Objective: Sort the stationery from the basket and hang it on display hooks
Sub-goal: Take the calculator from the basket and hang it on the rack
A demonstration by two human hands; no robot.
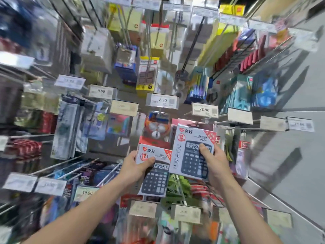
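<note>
Gripping lower calculator box [154, 180] in left hand [133, 167], upper calculator box [190, 161] in right hand [215, 162], thumbs across fronts.

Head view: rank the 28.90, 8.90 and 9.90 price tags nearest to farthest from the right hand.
1. 28.90 price tag, directly above the right hand, which grips a calculator box.
2. 8.90 price tag, up and left.
3. 9.90 price tag, far left.

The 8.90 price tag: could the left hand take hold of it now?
Likely not yet. The left hand grips a calculator box, so it is occupied. The 8.90 price tag hangs above it with nothing in front, so the way itself seems free.
</note>
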